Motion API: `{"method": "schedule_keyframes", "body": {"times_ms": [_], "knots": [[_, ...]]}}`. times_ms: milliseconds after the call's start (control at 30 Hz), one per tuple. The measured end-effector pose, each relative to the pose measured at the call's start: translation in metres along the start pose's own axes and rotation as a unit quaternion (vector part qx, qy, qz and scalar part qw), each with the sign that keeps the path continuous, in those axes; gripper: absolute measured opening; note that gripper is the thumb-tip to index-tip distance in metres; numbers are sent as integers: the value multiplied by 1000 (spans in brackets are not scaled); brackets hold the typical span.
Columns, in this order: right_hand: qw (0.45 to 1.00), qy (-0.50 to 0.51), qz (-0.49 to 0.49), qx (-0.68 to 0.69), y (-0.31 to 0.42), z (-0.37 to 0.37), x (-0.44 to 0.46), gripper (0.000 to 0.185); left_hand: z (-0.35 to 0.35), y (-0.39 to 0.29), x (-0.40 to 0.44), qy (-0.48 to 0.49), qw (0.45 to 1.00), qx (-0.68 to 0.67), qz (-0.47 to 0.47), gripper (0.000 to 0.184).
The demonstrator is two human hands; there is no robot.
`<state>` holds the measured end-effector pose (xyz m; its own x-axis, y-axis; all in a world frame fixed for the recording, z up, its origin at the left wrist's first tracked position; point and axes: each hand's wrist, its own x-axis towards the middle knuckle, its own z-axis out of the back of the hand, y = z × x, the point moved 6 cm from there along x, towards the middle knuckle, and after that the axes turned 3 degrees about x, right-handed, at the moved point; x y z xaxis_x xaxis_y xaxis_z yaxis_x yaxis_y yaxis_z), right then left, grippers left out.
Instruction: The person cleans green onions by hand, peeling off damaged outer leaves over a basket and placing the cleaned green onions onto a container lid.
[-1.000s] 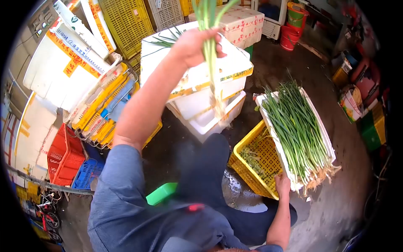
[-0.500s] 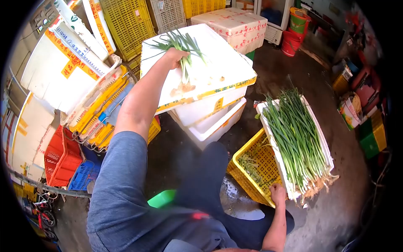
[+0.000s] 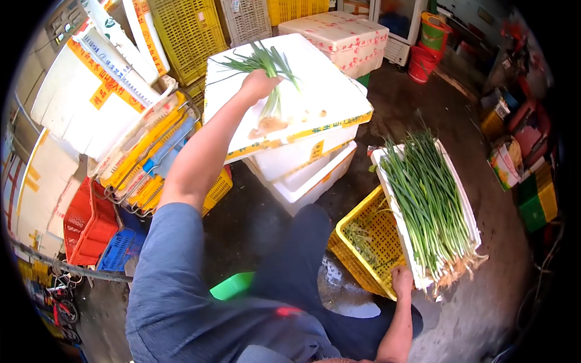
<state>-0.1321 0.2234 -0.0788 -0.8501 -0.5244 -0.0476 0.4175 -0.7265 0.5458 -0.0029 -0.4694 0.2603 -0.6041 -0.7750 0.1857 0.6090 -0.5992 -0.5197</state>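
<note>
My left hand [image 3: 261,84] is closed around a small bunch of green onions [image 3: 273,104] on a white foam box lid [image 3: 233,118]. The leaves fan out beyond my fingers, and the roots rest towards the lid's near edge. At lower right my right hand [image 3: 402,282] forms a fist at the corner of a yellow plastic crate [image 3: 387,289], beside a white foam tray [image 3: 396,212]. Whatever is inside that fist is hidden. A thick layer of green onions [image 3: 426,206] fills the tray, roots towards me. Pale trimmings [image 3: 361,242] lie in the crate.
Open white foam boxes [image 3: 302,181] stand under the lid. Stacked crates and foam panels [image 3: 91,109] crowd the left, with a red basket [image 3: 91,224] below. A taped foam box [image 3: 339,39] and red buckets [image 3: 420,63] stand behind. Wet floor [image 3: 387,103] runs between.
My left hand has shifted slightly and turned over the bunch, still closed on it. My right hand stays at the crate corner. The whole view has moved a little.
</note>
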Motion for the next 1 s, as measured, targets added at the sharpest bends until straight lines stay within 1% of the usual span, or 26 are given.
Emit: {"method": "schedule_keyframes", "body": {"times_ms": [33, 67, 100, 133, 200, 233, 267, 333, 367, 400, 433, 467, 500, 533, 567, 600, 700, 767, 800, 833, 933, 1000], "knots": [[1000, 0, -20, -1, 8, 6, 2, 24, 12, -23, -24, -67, 995, 62, -40, 64], [999, 4, -42, -4, 15, 11, 2, 25, 13, -48, -47, -58, 994, 38, -88, 62], [998, -8, -57, 30, 19, 13, 3, 25, 16, -70, -70, -52, 990, 12, -129, 59], [998, -17, -50, 39, 29, 18, 5, 24, 21, -89, -92, -54, 984, -11, -169, 57], [997, -34, -26, 61, 53, 28, 12, 23, 6, -125, -136, 25, 964, -107, -242, 57], [993, -66, 36, 88, 60, 32, 16, 21, 0, -144, -159, 87, 955, -114, -259, 56], [994, -73, 42, 67, 62, 36, 20, 22, -11, -161, -180, 151, 941, -121, -278, 56], [994, -92, 44, 26, 66, 52, 29, 25, -54, -172, -204, 269, 897, -188, -297, 56], [990, -123, 65, 2, 60, 61, 32, 28, -79, -174, -215, 314, 884, -209, -277, 56], [986, -154, 60, -26, 48, 65, 37, 28, -108, -176, -225, 367, 863, -229, -259, 56], [980, -182, 61, -46, 47, 75, 36, 27, -140, -177, -234, 378, 849, -250, -273, 56], [982, -181, 47, -27, 36, 82, 35, 27, -168, -181, -243, 393, 839, -255, -276, 56], [983, -178, 41, 12, 45, 95, 29, 27, -200, -182, -255, 435, 825, -268, -241, 57], [980, -198, 4, -22, 44, 104, 22, 26, -227, -183, -268, 477, 809, -275, -206, 58], [975, -218, -20, -40, 50, 116, 16, 24, -249, -186, -278, 496, 802, -265, -204, 58], [974, -218, -47, -44, 32, 119, 16, 22, -267, -189, -286, 506, 798, -254, -204, 59], [968, -235, -58, -71, 8, 126, 13, 22, -328, -181, -305, 533, 781, -283, -161, 60], [970, -222, -60, -85, -1, 125, 15, 25, -352, -174, -308, 549, 789, -235, -143, 61], [970, -213, -60, -104, -3, 124, 19, 23, -359, -168, -309, 556, 793, -210, -130, 61], [967, -215, -57, -124, -7, 120, 22, 22, -353, -172, -309, 548, 795, -214, -150, 61], [958, -214, -13, -189, -21, 114, 41, 18, -353, -169, -305, 537, 796, -246, -128, 60], [940, -257, -27, -221, -32, 114, 50, 18, -358, -164, -302, 529, 802, -240, -139, 59]]}}
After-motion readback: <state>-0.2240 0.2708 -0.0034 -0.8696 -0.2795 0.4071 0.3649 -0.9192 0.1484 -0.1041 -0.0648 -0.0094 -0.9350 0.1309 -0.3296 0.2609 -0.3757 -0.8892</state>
